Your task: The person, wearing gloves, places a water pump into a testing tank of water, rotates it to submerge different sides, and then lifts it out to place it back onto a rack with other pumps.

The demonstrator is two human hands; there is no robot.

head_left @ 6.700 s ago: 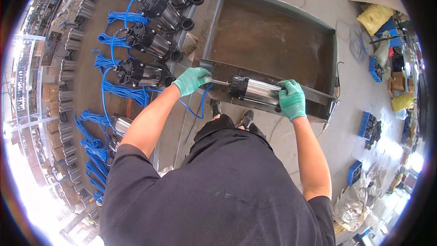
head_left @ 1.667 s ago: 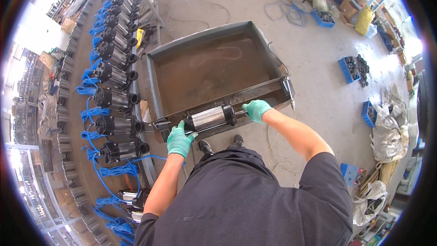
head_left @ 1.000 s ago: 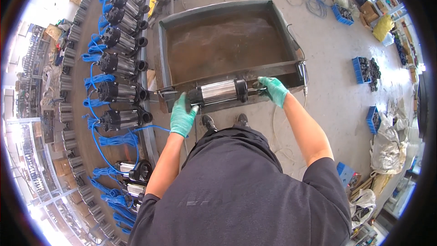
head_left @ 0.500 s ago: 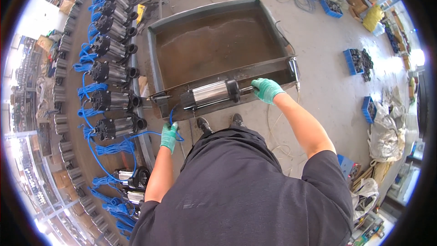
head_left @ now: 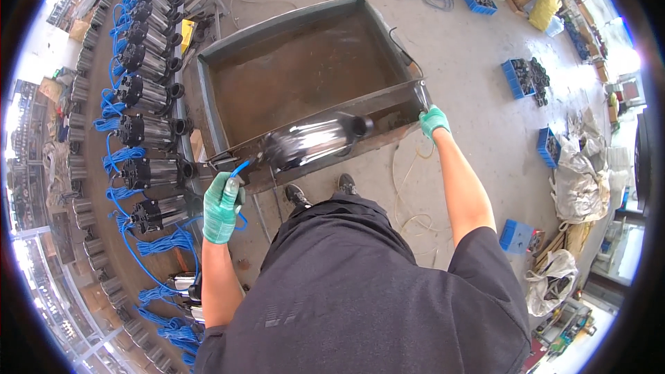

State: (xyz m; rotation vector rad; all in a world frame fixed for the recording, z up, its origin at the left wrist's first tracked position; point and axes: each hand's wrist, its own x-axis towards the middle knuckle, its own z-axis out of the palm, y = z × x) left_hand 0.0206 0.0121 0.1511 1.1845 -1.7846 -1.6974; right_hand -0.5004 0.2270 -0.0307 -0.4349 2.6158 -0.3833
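Note:
A pump with a shiny metal body and black ends (head_left: 312,142) lies along the near ledge of a water-filled metal tank (head_left: 298,7), smeared by motion. My left hand (head_left: 220,209), in a green glove, is closed round a blue cable (head_left: 240,168) left of the pump. A small dark part shows beside its fingers, too hidden to name. My right hand (head_left: 435,121), also gloved in green, is closed at a slim silver handle (head_left: 422,94) on the tank's near right corner; the fingers partly hide it.
A long row of similar pumps (head_left: 149,131) with coiled blue cables stands on the left. Blue crates (head_left: 518,77) with black parts sit on the floor at right, near white sacks (head_left: 582,190). A pale hose (head_left: 396,180) trails on the floor beside me.
My right hand has left the rod at the pump's end and moved right to the silver handle. My left hand has risen leftward with the blue cable. The pump has turned or shifted, now blurred.

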